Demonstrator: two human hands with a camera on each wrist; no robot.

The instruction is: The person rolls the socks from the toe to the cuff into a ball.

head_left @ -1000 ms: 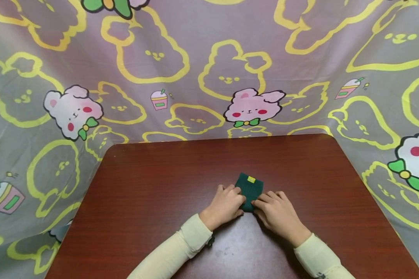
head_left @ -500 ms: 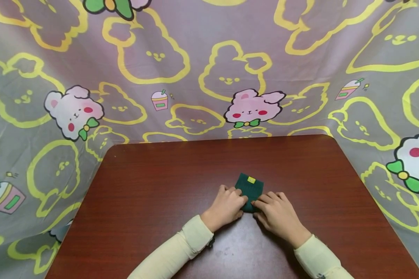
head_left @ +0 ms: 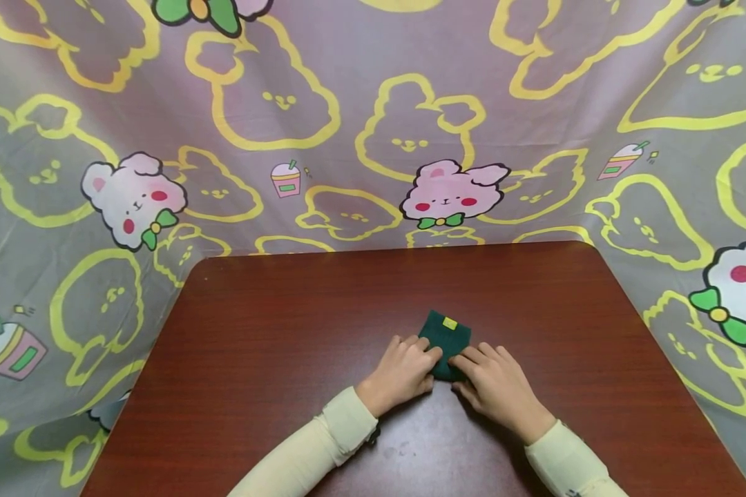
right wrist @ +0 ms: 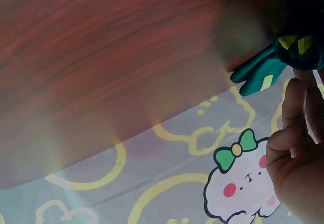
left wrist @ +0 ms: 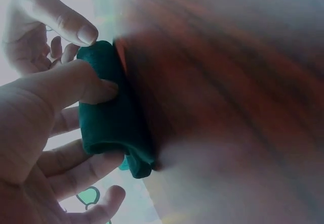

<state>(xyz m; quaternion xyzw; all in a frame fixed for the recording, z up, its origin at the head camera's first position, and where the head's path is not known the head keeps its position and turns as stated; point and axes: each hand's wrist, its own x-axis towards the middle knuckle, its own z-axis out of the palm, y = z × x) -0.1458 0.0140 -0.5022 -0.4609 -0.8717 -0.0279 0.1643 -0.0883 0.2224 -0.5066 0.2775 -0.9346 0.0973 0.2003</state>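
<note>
A curtain [head_left: 342, 159] is lining the surface's [head_left: 286, 304] far edge; left hand [head_left: 404, 367] and right hand [head_left: 496, 381] are pinching green cloth [head_left: 446, 339] between them.

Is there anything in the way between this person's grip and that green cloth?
Nothing visible is. The left hand pinches the partly rolled green cloth directly, thumb on the roll, and the right hand holds its other end.
</note>
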